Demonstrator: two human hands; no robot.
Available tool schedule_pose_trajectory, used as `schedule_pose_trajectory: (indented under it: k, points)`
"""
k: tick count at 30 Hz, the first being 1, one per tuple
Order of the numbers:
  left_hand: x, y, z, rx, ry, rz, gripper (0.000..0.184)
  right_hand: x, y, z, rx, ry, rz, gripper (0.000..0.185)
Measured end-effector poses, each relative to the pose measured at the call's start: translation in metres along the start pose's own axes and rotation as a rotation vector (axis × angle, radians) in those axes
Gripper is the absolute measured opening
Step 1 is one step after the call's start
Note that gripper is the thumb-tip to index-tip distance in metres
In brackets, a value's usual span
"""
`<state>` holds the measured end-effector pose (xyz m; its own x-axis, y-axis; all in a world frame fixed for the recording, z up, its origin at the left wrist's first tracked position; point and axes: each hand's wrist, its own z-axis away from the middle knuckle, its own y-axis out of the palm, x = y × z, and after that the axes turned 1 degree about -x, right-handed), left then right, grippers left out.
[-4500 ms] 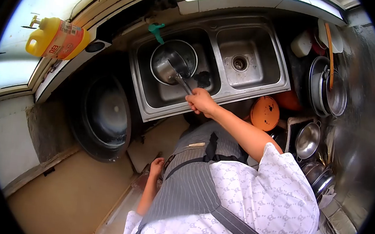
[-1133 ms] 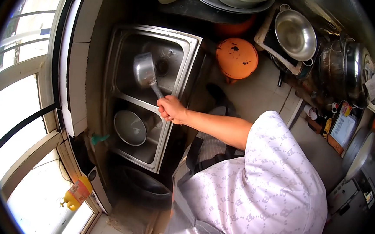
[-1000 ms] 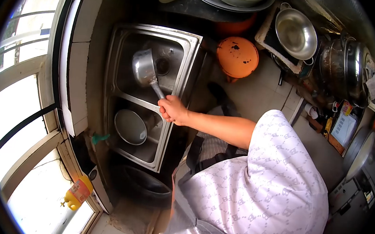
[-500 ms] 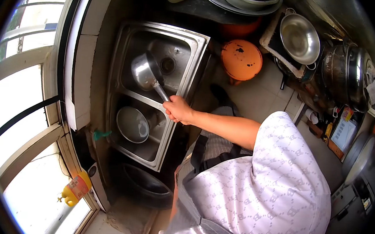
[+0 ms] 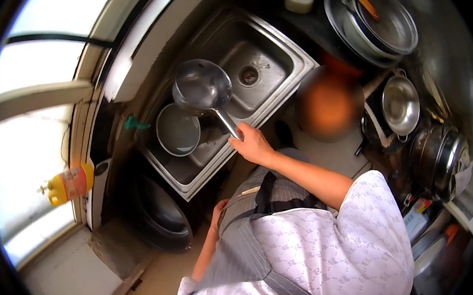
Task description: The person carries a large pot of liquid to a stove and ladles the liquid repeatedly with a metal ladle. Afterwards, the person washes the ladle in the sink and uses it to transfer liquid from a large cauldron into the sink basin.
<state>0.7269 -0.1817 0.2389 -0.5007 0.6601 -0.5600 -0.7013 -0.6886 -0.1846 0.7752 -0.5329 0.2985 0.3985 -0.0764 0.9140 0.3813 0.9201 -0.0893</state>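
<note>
The right hand has its grip closed around the end of the handle of a metal dipper, with the bowl reaching out ahead of the fingers, away from the body and toward the window side. The bowl hangs over the double sink, and in this view it covers part of the edge of the pot in one basin; its height above that pot is hard to judge. Its mouth tilts up toward the camera, and whether any liquid sits inside cannot be told. The dipper looks stiff and hard to damage, probably light when drained but front-heavy with a load, since all its bulk lies well out from the grip. Wet metal would likely be slippery, so the handle seems the right place to hold, firmly enough to stop the bowl rolling. The left hand is beside the apron; whether its fingers hold anything cannot be told.
</note>
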Motion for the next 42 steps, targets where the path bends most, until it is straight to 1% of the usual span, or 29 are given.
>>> schedule_pose_trajectory:
  k: [1,3,4,6,7,8,10,11,12,14,15,17,22,29,31,33,34,36,37,39,42]
  points:
    - [0.004,0.0,-0.003,-0.024,0.004,0.036,0.03,0.004,0.003,0.001,0.017,-0.018,0.026,0.032]
    - [0.027,-0.009,-0.007,0.069,0.089,0.22,0.03,0.02,0.011,0.004,0.089,-0.038,0.047,0.031]
    - [0.062,-0.013,-0.022,0.042,0.012,0.237,0.028,0.027,0.015,0.005,0.11,-0.087,0.057,0.031]
    - [0.095,-0.013,-0.032,-0.041,0.04,0.195,0.024,0.033,0.028,0.001,0.245,0.002,-0.001,0.03]
    - [0.1,-0.011,-0.03,-0.065,0.009,0.233,0.023,0.042,0.034,0.003,0.301,0.032,-0.135,0.03]
    - [0.103,-0.011,-0.031,-0.08,-0.021,0.268,0.022,0.041,0.042,0.0,0.316,0.035,-0.095,0.029]
    - [0.108,-0.008,-0.025,-0.131,-0.031,0.357,0.022,0.054,0.051,0.0,0.321,0.026,0.093,0.029]
    - [0.116,-0.009,-0.024,-0.154,-0.011,0.348,0.022,0.057,0.058,-0.003,0.341,0.007,0.26,0.028]
    - [0.127,-0.009,-0.023,-0.177,0.004,0.332,0.022,0.042,0.067,-0.009,0.278,-0.249,0.427,0.025]
    - [0.137,-0.006,-0.016,-0.204,-0.029,0.38,0.023,0.037,0.08,-0.017,0.281,-0.36,0.606,0.022]
    - [0.143,-0.006,-0.013,-0.218,-0.069,0.4,0.023,0.035,0.09,-0.021,0.301,-0.367,0.625,0.022]
    - [0.155,-0.005,-0.004,-0.239,-0.112,0.423,0.023,0.032,0.112,-0.027,0.262,-0.416,0.825,0.019]
    - [0.183,-0.006,0.007,-0.276,-0.226,0.495,0.023,0.032,0.148,-0.037,0.242,-0.398,0.993,0.022]
    - [0.191,-0.005,0.004,-0.265,-0.242,0.55,0.02,0.023,0.159,-0.037,0.285,-0.34,0.935,0.021]
    - [0.183,-0.005,0.0,-0.265,-0.188,0.557,0.018,0.02,0.159,-0.037,0.298,-0.319,0.915,0.021]
    - [0.175,-0.006,-0.004,-0.277,-0.169,0.574,0.017,0.018,0.156,-0.036,0.318,-0.262,0.784,0.026]
    - [0.17,-0.007,-0.005,-0.284,-0.151,0.592,0.016,0.014,0.152,-0.037,0.317,-0.264,0.78,0.026]
    - [0.165,-0.007,-0.009,-0.283,-0.131,0.599,0.016,0.006,0.139,-0.038,0.348,-0.11,0.503,0.031]
    - [0.161,-0.007,-0.01,-0.278,-0.111,0.61,0.016,0.02,0.131,-0.032,0.341,-0.11,0.499,0.031]
    - [0.151,-0.008,-0.01,-0.265,-0.108,0.528,0.016,0.051,0.111,-0.016,0.387,0.237,0.139,0.033]
    - [0.142,-0.006,-0.017,-0.25,-0.098,0.395,0.016,0.07,0.073,0.006,0.386,0.251,0.017,0.031]
